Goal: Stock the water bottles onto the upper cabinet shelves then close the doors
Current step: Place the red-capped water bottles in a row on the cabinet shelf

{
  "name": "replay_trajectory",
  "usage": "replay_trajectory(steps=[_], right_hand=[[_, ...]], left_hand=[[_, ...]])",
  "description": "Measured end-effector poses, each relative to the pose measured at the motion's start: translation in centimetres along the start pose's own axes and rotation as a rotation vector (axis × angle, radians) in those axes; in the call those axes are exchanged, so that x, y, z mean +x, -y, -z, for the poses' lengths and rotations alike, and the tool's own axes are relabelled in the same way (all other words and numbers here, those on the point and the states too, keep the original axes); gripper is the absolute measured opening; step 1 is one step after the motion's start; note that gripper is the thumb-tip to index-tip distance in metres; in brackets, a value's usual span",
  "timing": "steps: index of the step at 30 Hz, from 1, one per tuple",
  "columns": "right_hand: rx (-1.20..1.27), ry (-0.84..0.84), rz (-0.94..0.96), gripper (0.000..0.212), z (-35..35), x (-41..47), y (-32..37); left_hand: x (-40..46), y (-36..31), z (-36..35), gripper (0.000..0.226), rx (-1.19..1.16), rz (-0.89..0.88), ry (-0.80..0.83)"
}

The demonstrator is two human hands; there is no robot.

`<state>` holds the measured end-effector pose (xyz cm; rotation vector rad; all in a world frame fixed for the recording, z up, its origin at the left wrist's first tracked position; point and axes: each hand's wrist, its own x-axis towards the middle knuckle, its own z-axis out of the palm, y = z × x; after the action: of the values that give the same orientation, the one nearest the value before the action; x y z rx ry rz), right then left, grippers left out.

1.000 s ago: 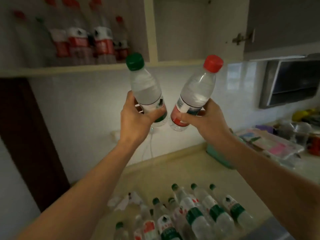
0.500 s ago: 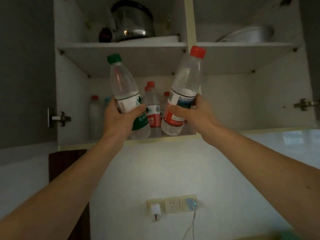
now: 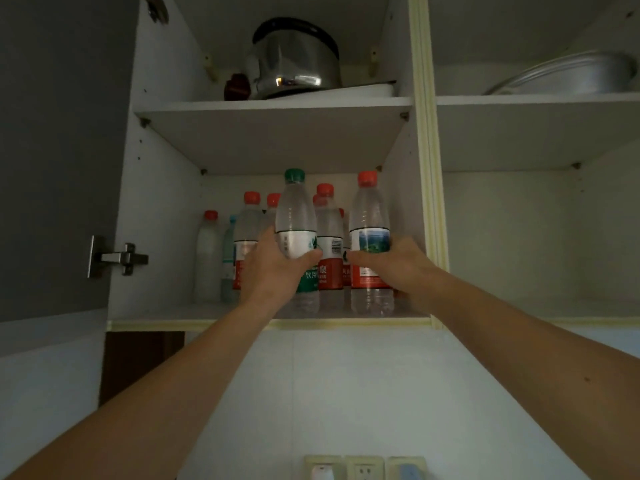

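Note:
My left hand (image 3: 273, 268) grips a green-capped water bottle (image 3: 296, 216), upright on the front of the lower shelf (image 3: 166, 315) in the left cabinet bay. My right hand (image 3: 398, 265) grips a red-capped water bottle (image 3: 370, 216), upright on the same shelf just to the right. Behind and left of them stand several red-capped bottles (image 3: 250, 223). The left cabinet door (image 3: 59, 150) hangs open. The right bay's lower shelf (image 3: 519, 310) holds nothing I can see.
A steel kettle (image 3: 294, 60) sits on the upper left shelf, a metal basin (image 3: 568, 74) on the upper right shelf. A cream divider post (image 3: 427, 188) separates the bays. Wall sockets (image 3: 363, 467) are on the white wall below.
Both hands moved up and forward from over the counter into the left bay. The two bottles went from tilted in the air to upright on the lower shelf.

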<state>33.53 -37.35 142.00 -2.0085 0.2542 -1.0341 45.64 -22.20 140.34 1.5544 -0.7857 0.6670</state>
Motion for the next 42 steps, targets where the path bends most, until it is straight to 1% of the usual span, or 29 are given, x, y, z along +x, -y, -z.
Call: replay_trajectory(steps=[2, 4, 5, 7, 9, 11, 14, 19, 24, 27, 32, 34, 36, 38, 39, 41, 42], right_hand=[[-0.108, -0.044, 0.049, 0.047, -0.4, -0.1, -0.1], [-0.22, -0.084, 0.097, 0.051, -0.5, -0.5, -0.2], [-0.257, -0.088, 0.111, 0.056, -0.5, -0.9, -0.3], [-0.31, -0.075, 0.124, 0.066, -0.6, -1.7, -0.6], [-0.355, -0.079, 0.135, 0.072, -0.9, -2.4, -0.9], [-0.379, -0.103, 0.132, 0.073, -1.3, -2.6, -1.0], [-0.413, -0.146, 0.096, 0.077, -2.2, -2.2, -1.1], [-0.517, -0.222, 0.071, 0.087, -3.6, -1.3, -1.9], [-0.679, -0.34, 0.084, 0.097, -3.7, -1.1, -3.2], [-0.763, -0.399, 0.106, 0.095, -3.5, -1.3, -4.1], [-0.82, -0.373, 0.096, 0.089, -3.4, -1.9, -4.1], [-0.793, -0.364, 0.124, 0.082, -3.3, -2.6, -3.6], [-0.757, -0.401, 0.225, 0.068, -3.2, -3.2, -2.8], [-0.672, -0.422, 0.377, 0.054, -3.4, -3.5, -1.6], [-0.622, -0.41, 0.434, 0.051, -3.7, -3.5, -0.8], [-0.523, -0.356, 0.484, 0.051, -4.7, -3.0, 0.7], [-0.468, -0.317, 0.479, 0.052, -5.4, -2.6, 1.4]], left_hand=[[-0.1, -0.1, 0.2, 0.072, 0.17, -0.051, 0.001], [-0.1, -0.1, 0.8, 0.085, 0.327, -0.07, 0.012], [0.0, 0.0, 1.2, 0.094, 0.355, -0.083, 0.035], [-0.1, 0.4, 2.2, 0.11, 0.329, -0.131, 0.112], [-0.3, 0.9, 2.7, 0.118, 0.306, -0.174, 0.198], [-0.2, 1.3, 2.8, 0.12, 0.3, -0.188, 0.242], [0.1, 1.1, 2.3, 0.119, 0.299, -0.208, 0.265], [0.0, 1.0, -0.2, 0.114, 0.402, -0.261, 0.245], [0.3, 1.4, -2.4, 0.111, 0.374, -0.277, 0.258], [0.4, 1.7, -3.5, 0.112, 0.401, -0.281, 0.224], [0.2, 1.7, -4.2, 0.101, 0.503, -0.338, 0.159], [0.0, 1.5, -3.5, 0.087, 0.483, -0.391, 0.149], [0.1, 1.6, -1.6, 0.069, 0.382, -0.46, 0.096], [1.1, 1.9, 1.1, 0.054, 0.256, -0.501, -0.025], [1.9, 2.2, 2.6, 0.048, 0.193, -0.495, -0.094], [4.1, 3.3, 5.4, 0.039, 0.069, -0.412, -0.186], [5.3, 3.9, 6.4, 0.037, 0.018, -0.342, -0.201]])
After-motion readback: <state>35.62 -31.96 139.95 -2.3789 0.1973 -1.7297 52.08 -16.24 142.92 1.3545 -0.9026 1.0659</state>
